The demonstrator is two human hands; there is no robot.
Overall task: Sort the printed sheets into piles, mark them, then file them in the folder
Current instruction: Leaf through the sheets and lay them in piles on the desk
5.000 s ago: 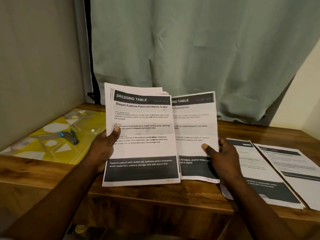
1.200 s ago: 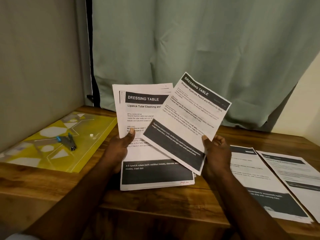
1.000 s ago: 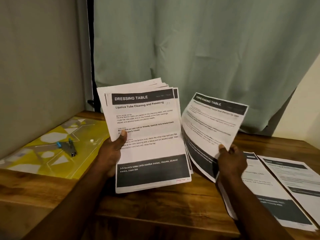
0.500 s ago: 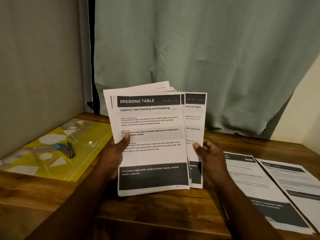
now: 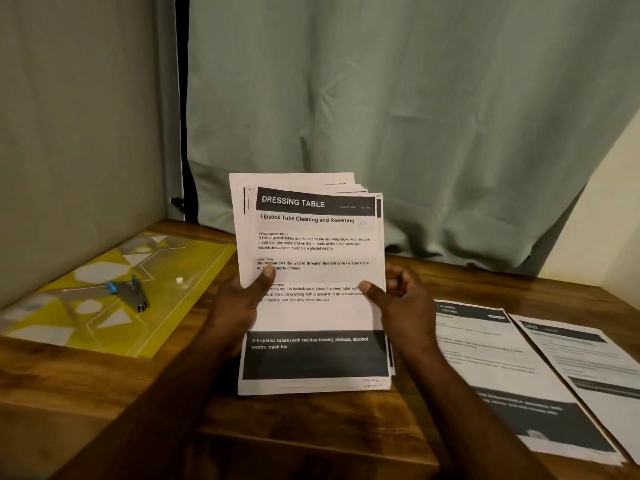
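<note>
A stack of printed sheets (image 5: 311, 313) stands nearly upright on the wooden table (image 5: 304, 427); its top page is headed "DRESSING TABLE, Lipstick Tube Cleaning and Resetting". My left hand (image 5: 239, 306) grips the stack's left edge, thumb on the front page. My right hand (image 5: 401, 299) pinches the right edge with the thumb in front and curled fingers behind. To the right, two piles of sheets lie flat: one headed "KITCHEN" (image 5: 505, 372) and another (image 5: 595, 368) beside it. A yellow patterned folder (image 5: 104, 327) lies flat on the left.
A small blue and black stapler (image 5: 128, 294) rests on the yellow folder. A green curtain (image 5: 381, 116) hangs behind the table, and a grey wall (image 5: 79, 133) closes off the left side.
The sheet that my right hand held out to the side has gone behind the stack in my left hand. Both hands now hold the squared-up stack.
</note>
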